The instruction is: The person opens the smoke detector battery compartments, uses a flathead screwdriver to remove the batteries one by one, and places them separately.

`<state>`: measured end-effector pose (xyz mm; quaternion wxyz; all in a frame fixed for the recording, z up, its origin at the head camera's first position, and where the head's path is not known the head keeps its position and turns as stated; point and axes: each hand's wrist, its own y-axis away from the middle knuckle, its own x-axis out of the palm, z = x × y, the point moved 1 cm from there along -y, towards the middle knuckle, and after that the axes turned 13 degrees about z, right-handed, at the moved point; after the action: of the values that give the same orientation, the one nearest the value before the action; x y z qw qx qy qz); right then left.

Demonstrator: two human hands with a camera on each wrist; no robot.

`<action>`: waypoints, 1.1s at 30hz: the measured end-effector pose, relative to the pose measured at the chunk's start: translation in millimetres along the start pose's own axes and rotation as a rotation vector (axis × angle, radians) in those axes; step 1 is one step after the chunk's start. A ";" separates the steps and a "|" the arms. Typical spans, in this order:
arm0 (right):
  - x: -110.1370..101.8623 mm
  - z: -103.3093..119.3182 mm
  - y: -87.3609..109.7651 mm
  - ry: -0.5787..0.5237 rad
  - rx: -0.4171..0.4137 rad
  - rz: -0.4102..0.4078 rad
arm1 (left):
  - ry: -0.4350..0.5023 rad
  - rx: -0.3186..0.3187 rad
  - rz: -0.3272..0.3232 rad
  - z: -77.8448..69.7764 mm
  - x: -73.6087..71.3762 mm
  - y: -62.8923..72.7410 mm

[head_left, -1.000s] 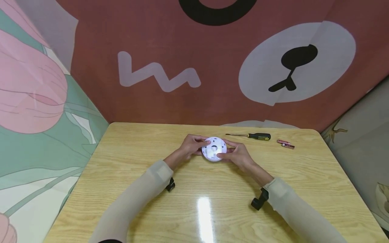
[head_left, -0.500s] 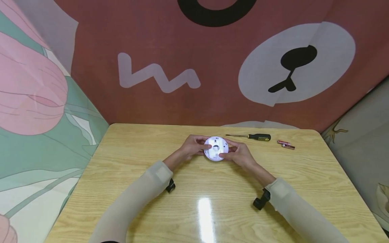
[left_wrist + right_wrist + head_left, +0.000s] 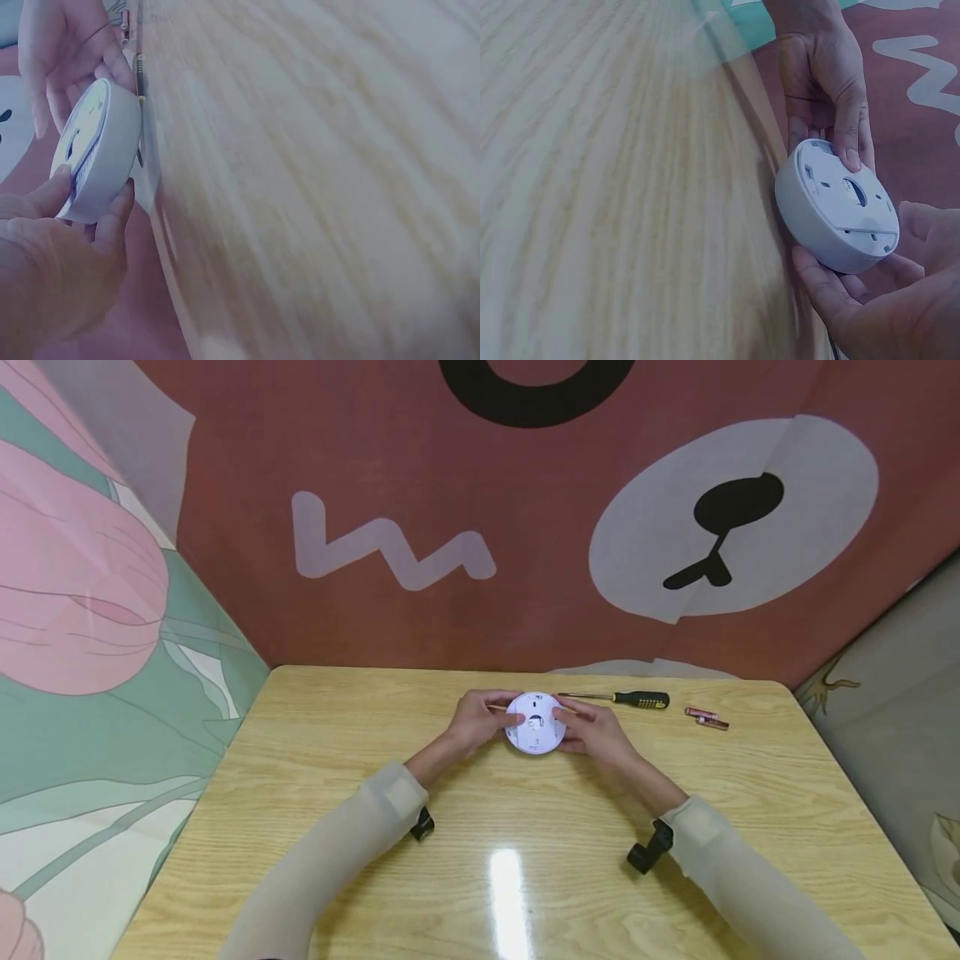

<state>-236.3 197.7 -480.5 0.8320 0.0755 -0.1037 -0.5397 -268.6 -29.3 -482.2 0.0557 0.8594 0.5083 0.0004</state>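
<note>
A round white plastic device (image 3: 535, 742) is held above the far part of the wooden table, its slotted back with a central hole facing me. My left hand (image 3: 474, 720) pinches its left side, thumb on the back and fingers at the rim, as the left wrist view also shows. On the other side is my right hand (image 3: 603, 733). In the right wrist view the fingers of this right hand (image 3: 900, 307) touch the rim of the white device (image 3: 817, 202) from below, while the thumb stands off its face. The device's front is hidden.
A screwdriver (image 3: 641, 699) with a black and yellow handle lies near the table's back edge. To its right lie two small red cylinders (image 3: 701, 713) that look like batteries. A printed cloth wall (image 3: 375, 618) rises behind the table (image 3: 360, 702).
The device has shifted slightly right and away from me, and its back looks less glaring. My right thumb has moved from its lower right face up toward the right edge.
</note>
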 end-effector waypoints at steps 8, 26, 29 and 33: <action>-3.1 9.3 -4.4 -0.089 0.047 -0.014 | -0.325 0.205 -0.037 -12.4 3.6 6.7; -4.2 19.4 -3.3 -0.161 0.062 0.110 | -0.453 0.436 0.011 -21.8 14.5 17.0; -4.2 19.1 -2.6 -0.172 0.021 0.107 | -0.437 0.473 0.023 -21.8 13.7 16.9; -3.2 17.2 -2.3 -0.149 -0.028 0.073 | -0.368 0.513 0.043 -21.7 12.0 16.2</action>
<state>-244.0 199.5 -464.7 0.8422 0.0196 -0.1602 -0.5144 -249.9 -24.4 -459.7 -0.0720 0.8414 0.4550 -0.2825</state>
